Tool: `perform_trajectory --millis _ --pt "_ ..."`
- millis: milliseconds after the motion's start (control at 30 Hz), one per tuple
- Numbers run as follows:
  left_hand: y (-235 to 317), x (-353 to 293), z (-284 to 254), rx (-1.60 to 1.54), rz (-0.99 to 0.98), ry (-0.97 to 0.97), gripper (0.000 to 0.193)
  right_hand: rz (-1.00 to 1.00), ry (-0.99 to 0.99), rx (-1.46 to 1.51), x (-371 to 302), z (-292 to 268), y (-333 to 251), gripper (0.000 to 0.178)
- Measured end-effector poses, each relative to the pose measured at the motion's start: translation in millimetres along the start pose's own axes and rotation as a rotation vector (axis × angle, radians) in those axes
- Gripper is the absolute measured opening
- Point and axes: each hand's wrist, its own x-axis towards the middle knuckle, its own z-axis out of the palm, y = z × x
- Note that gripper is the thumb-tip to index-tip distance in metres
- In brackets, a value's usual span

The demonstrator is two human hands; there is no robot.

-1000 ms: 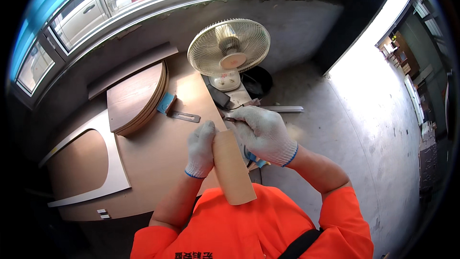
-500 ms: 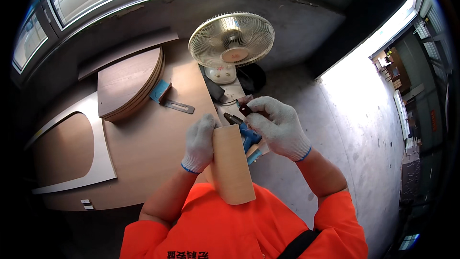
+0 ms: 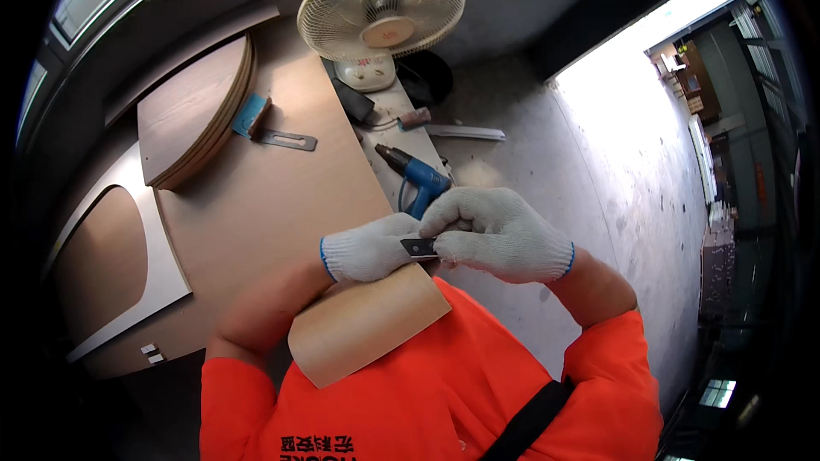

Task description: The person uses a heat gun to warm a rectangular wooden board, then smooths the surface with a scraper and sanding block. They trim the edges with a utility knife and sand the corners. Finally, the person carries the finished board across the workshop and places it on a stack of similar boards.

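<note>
My left hand (image 3: 376,248), in a white knit glove with a blue cuff edge, is closed on one end of a curved tan veneer sheet (image 3: 367,329). The sheet hangs in front of my orange shirt. My right hand (image 3: 508,235), gloved the same way, pinches a small dark flat blade (image 3: 417,247) with a hole in it. The blade lies across the fingers of my left hand at the sheet's upper end, and the two hands meet there. The edge under the blade is partly hidden by the gloves.
On the wooden bench (image 3: 265,213) are a stack of rounded boards (image 3: 192,107), a slotted metal plate (image 3: 290,141) and a white panel with a rounded cutout (image 3: 162,239). Beyond my hands a blue heat gun (image 3: 418,177) lies near a fan (image 3: 382,8).
My right hand has come down and left, bringing the blade to my left hand. The veneer sheet has swung from near upright to slanting left. The view has shifted, uncovering the heat gun.
</note>
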Motion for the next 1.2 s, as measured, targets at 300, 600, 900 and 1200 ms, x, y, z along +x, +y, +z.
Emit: perform_trajectory --millis 300,600,900,1200 --pt "-12 3 13 -0.196 -0.147 -0.12 0.038 -0.202 -0.077 -0.377 -14 -4 26 0.02" --pt "-12 8 17 -0.239 -0.157 -0.174 0.034 -0.273 -0.113 -0.4 -21 -3 26 0.021" --pt "-15 7 16 -0.285 -0.106 -0.158 0.034 -0.335 -0.068 -0.384 -19 1 28 0.025" --pt "-22 5 16 -0.232 -0.228 -0.203 0.036 -0.259 -0.148 -0.379 -16 -1 27 0.021"
